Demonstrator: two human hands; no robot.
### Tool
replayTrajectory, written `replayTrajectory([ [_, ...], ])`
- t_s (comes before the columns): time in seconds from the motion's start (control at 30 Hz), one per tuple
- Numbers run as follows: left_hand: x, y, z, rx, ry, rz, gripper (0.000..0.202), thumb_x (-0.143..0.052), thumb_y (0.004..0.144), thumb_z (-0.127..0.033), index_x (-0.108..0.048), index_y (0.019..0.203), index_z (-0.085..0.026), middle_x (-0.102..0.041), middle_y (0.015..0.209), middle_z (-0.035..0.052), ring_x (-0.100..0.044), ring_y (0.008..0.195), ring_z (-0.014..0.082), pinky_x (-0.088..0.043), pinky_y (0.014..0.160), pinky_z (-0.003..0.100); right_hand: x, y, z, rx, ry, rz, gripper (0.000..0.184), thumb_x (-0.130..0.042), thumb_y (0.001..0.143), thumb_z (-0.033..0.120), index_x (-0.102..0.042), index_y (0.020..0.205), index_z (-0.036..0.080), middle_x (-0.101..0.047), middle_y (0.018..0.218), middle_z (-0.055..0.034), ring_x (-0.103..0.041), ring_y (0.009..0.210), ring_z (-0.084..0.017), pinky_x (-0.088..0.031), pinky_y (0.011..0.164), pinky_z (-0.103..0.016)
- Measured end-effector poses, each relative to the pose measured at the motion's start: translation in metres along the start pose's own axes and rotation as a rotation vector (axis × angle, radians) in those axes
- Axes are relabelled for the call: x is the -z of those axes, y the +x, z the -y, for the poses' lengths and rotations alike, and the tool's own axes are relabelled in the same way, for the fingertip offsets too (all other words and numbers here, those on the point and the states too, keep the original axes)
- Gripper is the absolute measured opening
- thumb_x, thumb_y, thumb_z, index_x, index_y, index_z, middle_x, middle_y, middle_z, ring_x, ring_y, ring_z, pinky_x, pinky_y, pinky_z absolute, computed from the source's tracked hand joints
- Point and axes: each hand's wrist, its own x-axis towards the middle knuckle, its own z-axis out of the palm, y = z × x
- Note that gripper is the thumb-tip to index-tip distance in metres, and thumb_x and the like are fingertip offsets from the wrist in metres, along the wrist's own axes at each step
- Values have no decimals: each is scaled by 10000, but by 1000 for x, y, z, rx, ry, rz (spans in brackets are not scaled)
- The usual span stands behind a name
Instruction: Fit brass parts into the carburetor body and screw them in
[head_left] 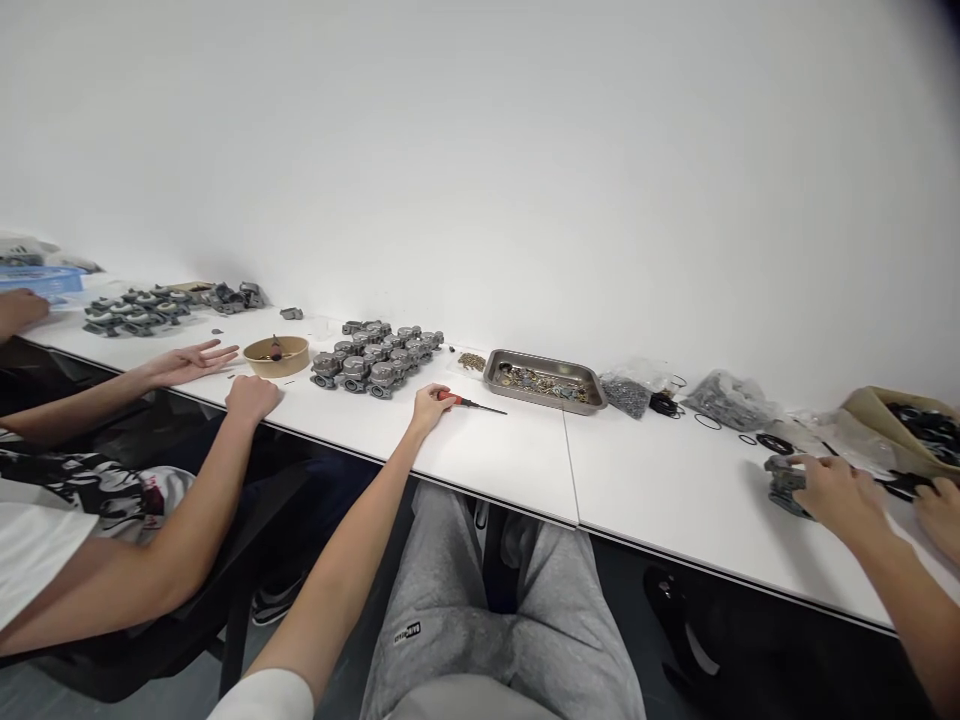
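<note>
My left hand (430,408) rests at the front part of the white table, its fingers closed on the handle end of a red-and-black screwdriver (459,400). The shaft points right and lies low over the tabletop. Left of this hand stand several grey metal housings (385,372) with rounded tops, grouped in rows. Beyond the screwdriver tip is a metal tray (491,378) of small mixed parts, with a small pile of brass-coloured screws (472,361) at its left. My right hand is out of frame.
A co-worker's hands (193,362) are at left near a round tan bowl (294,366). At right another person's hand (840,495) touches a grey housing (784,488). Bags of small dark parts (727,402), black rings (775,443) and a tan container (862,405) line the back right.
</note>
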Motion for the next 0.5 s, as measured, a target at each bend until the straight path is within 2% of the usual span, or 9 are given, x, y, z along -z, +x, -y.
replayTrajectory([
  [0.07, -1, 0, -2, -38, 48, -14, 338, -800, 574, -194, -641, 861, -109, -641, 730, 37, -579, 622, 118, -479, 630, 259, -1, -12, 27, -38, -66, 43, 337, -577, 551, 348, -730, 824, 225, -610, 1107, -338, -581, 990, -475, -331, 699, -574],
  [0.13, -2, -2, -4, -84, 112, -26, 297, -785, 563, -153, -654, 829, -128, -652, 783, 44, -579, 708, 134, -477, 712, 270, -3, -26, 65, -75, -88, 174, 458, -579, 591, 393, -721, 975, 187, -560, 1202, -349, -524, 1095, -521, -351, 742, -597],
  [0.2, -2, -5, -6, -127, 186, -28, 238, -769, 576, -127, -655, 784, -143, -645, 790, 44, -565, 756, 150, -465, 785, 290, -6, -42, 109, -4, 22, 337, 503, -522, 702, 453, -685, 1077, 160, -573, 1192, -318, -534, 1120, -483, -386, 835, -601],
  [0.27, -2, -10, -8, -162, 264, -20, 189, -762, 591, -110, -643, 731, -153, -624, 772, 44, -551, 787, 170, -452, 845, 319, -13, -57, 153, 70, 111, 427, 468, -509, 736, 488, -672, 1057, 189, -643, 1095, -208, -606, 1049, -377, -449, 878, -509],
  [0.3, -2, -13, -9, -180, 300, -16, 177, -759, 599, -102, -635, 712, -158, -613, 766, 45, -547, 809, 182, -444, 877, 336, -17, -63, 174, 87, 193, 485, 450, -497, 765, 488, -661, 1052, 182, -649, 1075, -184, -620, 1022, -342, -467, 886, -474],
  [0.4, -5, -23, -19, -237, 384, -18, 160, -736, 638, -89, -641, 740, -166, -608, 819, 64, -546, 919, 223, -402, 982, 395, -28, -79, 226, 112, 326, 515, 429, -430, 865, 495, -610, 1095, 181, -652, 1025, -131, -642, 928, -263, -504, 833, -392],
  [0.5, -13, -38, -45, -300, 423, -11, 117, -679, 721, -126, -670, 829, -171, -630, 922, 100, -560, 967, 243, -397, 1000, 423, -36, -91, 256, 118, 310, 442, 415, -375, 910, 459, -590, 1099, 158, -637, 974, -130, -619, 927, -275, -483, 862, -418],
])
